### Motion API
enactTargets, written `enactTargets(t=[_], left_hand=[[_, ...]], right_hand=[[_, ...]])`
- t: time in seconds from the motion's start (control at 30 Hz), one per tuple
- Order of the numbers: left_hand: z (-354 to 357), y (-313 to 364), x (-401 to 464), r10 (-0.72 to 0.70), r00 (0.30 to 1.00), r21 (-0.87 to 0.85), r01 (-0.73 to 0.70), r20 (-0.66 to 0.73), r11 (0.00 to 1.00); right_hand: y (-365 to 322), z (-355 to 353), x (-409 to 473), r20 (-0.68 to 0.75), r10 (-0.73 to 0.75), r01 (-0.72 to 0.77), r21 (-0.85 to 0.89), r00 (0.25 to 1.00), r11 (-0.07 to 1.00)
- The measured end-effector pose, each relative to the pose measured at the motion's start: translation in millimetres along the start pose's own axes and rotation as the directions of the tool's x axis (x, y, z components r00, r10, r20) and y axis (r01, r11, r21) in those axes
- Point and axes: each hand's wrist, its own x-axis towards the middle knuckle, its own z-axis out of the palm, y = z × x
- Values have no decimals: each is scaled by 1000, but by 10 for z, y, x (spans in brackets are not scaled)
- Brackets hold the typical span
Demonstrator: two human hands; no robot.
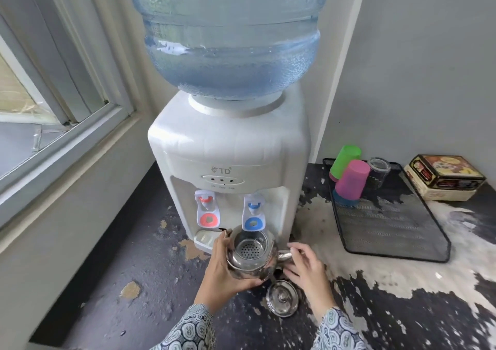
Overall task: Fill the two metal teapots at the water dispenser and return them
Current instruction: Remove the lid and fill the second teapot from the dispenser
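Note:
A shiny metal teapot (pixel 251 255) with its lid off sits under the blue tap (pixel 253 215) of a white water dispenser (pixel 228 148); a perforated strainer shows inside it. My left hand (pixel 222 266) cups the pot's left side. My right hand (pixel 303 264) grips its handle on the right. The pot's metal lid (pixel 282 298) lies upside down on the counter just in front of it. The red tap (pixel 206 210) is to the left. Only one teapot is in view.
A big blue water bottle (pixel 228 33) tops the dispenser. To the right, a black mesh tray (pixel 389 229) holds upturned green, pink and glass cups (pixel 351 178). A printed tin box (pixel 442 178) stands beyond it. A window frame (pixel 67 124) runs along the left wall.

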Motion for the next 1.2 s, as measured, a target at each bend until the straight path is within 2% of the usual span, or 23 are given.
enactTargets(t=[0.13, 0.43, 0.7, 0.77, 0.83, 0.9, 0.97, 1.07, 1.13, 1.2], left_hand=[[-118, -23, -185, 30, 999, 46, -28, -24, 999], [-333, -299, -766, 27, 999, 178, -22, -31, 984], [-399, -393, -942, -4, 1000, 271, 9, -21, 962], [-412, -402, -940, 1, 1000, 272, 2, -10, 962], [-426, -412, -940, 18, 1000, 276, -18, 3, 961], [-448, -419, -937, 32, 999, 276, -37, 21, 960], [-485, -422, -924, 39, 999, 284, -48, 38, 958], [-541, -428, -903, 44, 997, 308, -61, 61, 949], [-554, -432, -895, 52, 996, 330, -71, 66, 941], [-555, -436, -896, 59, 996, 352, -79, 68, 933]], right_hand=[[99, 77, -110, 5, -39, 39, -70, 999, 997], [562, 310, -520, 8, -3, 4, -75, 1000, 997], [635, 367, -664, 51, -7, 14, -131, 999, 991], [560, 353, -653, 13, -42, 44, -203, 999, 978], [502, 303, -581, -99, -149, 101, -383, 984, 918], [502, 205, -457, -181, -236, 95, -566, 955, 819], [551, 100, -323, -161, -199, 33, -694, 967, 719], [610, 43, -238, -84, -46, -41, -807, 995, 589], [630, 54, -235, -66, -63, -22, -844, 996, 536], [607, 82, -239, -62, -84, -9, -849, 995, 528]])
